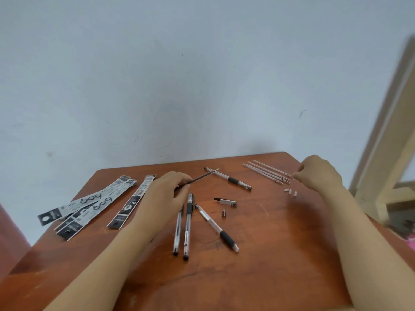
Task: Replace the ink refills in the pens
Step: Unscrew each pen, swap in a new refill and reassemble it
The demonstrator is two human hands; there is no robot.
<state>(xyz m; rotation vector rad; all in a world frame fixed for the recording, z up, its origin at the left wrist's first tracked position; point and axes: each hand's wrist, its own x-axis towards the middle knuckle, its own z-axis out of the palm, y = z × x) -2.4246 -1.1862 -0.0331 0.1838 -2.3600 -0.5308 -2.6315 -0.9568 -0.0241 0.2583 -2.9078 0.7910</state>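
Our left hand [165,194] pinches a dark refill [198,178] pointing far-right; our right hand [318,173] pinches the tip of a clear refill [272,168].

We count four pens [188,227], four refill packets [89,202], four clear refills [267,173], three small caps [289,191], one dark refill [202,177], one pen cap [225,201], one metal cone [224,213].

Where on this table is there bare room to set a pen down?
Bare wood lies on the table right of the pens toward the near edge, and in the strip between the pen cap and the small caps. Crowded: refill packets at left, pens in the centre, loose refills by the right hand.
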